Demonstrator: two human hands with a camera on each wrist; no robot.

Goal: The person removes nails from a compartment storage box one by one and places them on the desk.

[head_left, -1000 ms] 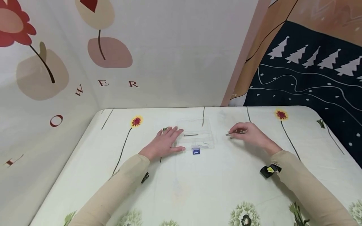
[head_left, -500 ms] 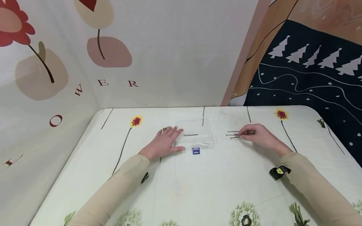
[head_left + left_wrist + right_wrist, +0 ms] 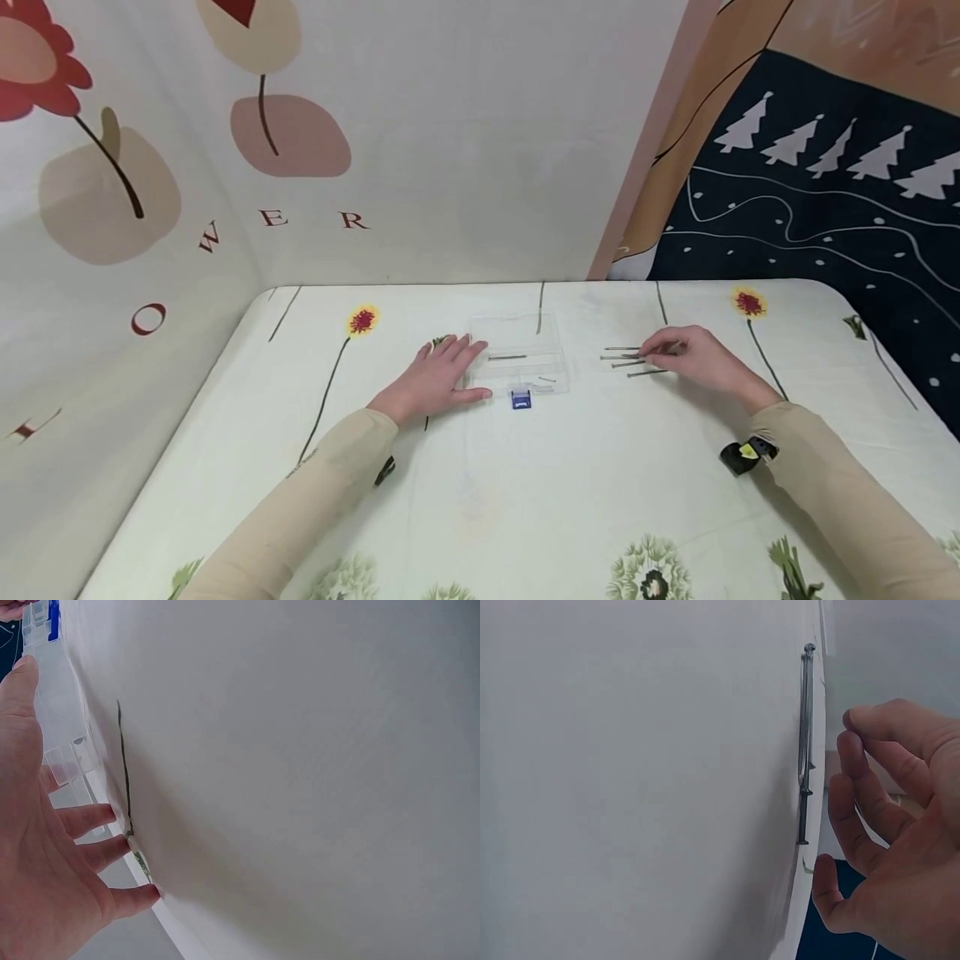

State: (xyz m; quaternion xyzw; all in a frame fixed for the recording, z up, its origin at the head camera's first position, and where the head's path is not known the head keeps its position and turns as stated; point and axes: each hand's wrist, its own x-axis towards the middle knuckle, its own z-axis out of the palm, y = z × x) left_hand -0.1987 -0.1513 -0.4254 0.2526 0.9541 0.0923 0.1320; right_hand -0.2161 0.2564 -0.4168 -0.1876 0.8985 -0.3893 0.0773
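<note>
A clear plastic box with a blue latch lies on the flowered tablecloth; a couple of thin nails show inside it. My left hand lies flat on the cloth at the box's left side, thumb against its front corner. In the left wrist view the left hand has straight fingers beside the box. Several loose nails lie right of the box. My right hand hovers at their right ends, fingers loosely curled. In the right wrist view the right hand holds nothing, apart from the nails.
The table stands in a corner, with fabric walls at the back and left and a dark tree-patterned cloth at the right. A small black and yellow device sits on the right wrist.
The right hand, which held a bunch of nails, has drawn back to the right and the nails now lie spread on the cloth. The left hand and box have not moved.
</note>
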